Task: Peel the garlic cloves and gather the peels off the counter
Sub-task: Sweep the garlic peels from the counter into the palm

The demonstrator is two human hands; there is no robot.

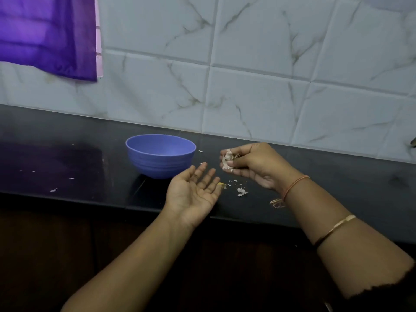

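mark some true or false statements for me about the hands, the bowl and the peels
1. The right hand grips a clump of garlic peels. True.
2. The left hand is clenched in a fist. False: it lies open, palm up.
3. The blue bowl stands upright on the counter. True.
4. All peels are off the counter. False: peel scraps lie on it between the hands.

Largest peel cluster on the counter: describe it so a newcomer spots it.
Start at the blue bowl on the black counter and look right, past the left hand. The peel cluster lies just in front of the right hand: a white clump among single flecks.
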